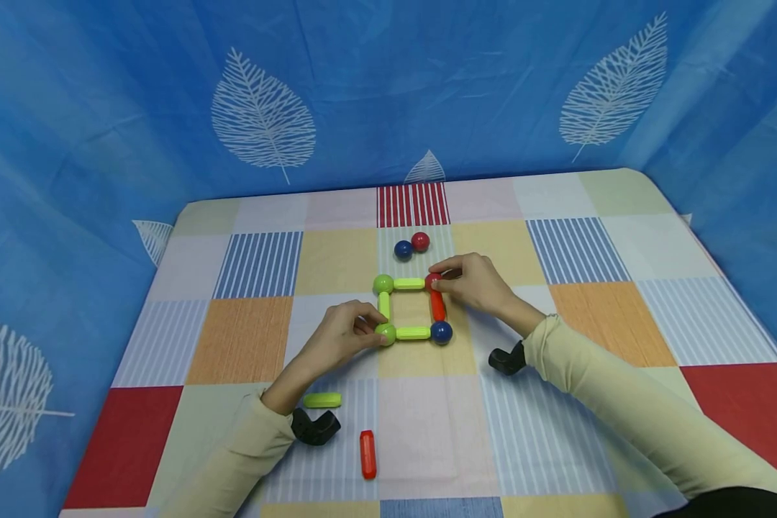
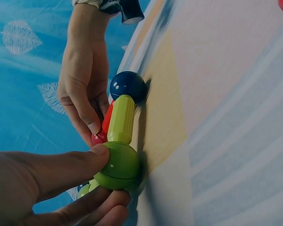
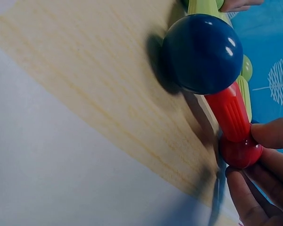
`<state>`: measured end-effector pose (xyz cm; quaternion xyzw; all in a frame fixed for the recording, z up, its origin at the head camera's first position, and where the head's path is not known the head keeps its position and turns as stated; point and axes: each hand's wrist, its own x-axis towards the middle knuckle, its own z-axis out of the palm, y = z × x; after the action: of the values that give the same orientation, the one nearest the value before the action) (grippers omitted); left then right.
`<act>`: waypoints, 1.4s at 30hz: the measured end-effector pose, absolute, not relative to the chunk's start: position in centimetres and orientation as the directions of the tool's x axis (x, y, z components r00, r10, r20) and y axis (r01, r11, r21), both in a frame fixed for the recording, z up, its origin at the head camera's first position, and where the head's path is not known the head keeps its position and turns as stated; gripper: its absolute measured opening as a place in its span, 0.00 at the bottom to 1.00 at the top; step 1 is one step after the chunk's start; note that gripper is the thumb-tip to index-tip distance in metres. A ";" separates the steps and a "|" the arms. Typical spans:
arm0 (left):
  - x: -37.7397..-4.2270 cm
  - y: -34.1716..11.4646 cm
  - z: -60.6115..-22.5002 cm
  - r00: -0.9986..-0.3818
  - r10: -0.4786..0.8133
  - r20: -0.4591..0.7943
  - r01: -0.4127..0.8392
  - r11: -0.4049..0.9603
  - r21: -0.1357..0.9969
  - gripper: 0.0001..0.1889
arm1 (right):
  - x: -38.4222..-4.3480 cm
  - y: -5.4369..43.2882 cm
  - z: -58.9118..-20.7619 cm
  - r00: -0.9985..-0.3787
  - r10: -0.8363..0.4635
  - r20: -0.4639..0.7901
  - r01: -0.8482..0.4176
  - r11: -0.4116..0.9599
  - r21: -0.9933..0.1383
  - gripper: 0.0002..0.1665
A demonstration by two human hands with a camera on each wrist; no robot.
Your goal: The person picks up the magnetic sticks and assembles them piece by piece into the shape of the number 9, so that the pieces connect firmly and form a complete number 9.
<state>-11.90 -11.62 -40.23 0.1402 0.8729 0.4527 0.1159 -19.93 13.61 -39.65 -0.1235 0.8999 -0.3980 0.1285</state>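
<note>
A square frame of rods and balls lies on the patterned cloth. Its corners are a far green ball (image 1: 383, 283), a near green ball (image 2: 117, 167), a blue ball (image 1: 441, 332) and a red ball (image 3: 240, 151). Green rods (image 1: 413, 333) form three sides and a red rod (image 1: 437, 306) the right one. My left hand (image 1: 343, 332) pinches the near green ball between thumb and fingers. At the far right corner my right hand (image 1: 475, 284) pinches the red ball, its thumb close to the red rod's end in the right wrist view.
Beyond the frame, a loose blue ball (image 1: 403, 250) touches a loose red ball (image 1: 420, 242). A loose green rod (image 1: 322, 400) lies beside the left wrist, and a loose red rod (image 1: 367, 455) nearer the front. Blue curtains (image 1: 375, 86) hang behind the table.
</note>
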 end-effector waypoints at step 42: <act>-12.1 -11.9 -40.2 -0.926 0.364 -0.105 0.113 0.528 0.842 0.11 | -9.5 9.8 -37.7 -0.685 -0.717 0.128 -0.514 0.352 -0.782 0.21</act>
<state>-12.07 -11.89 -40.22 0.1379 0.8637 0.4657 0.1349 -9.46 9.83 -37.67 -0.3784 0.8134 -0.4253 0.1191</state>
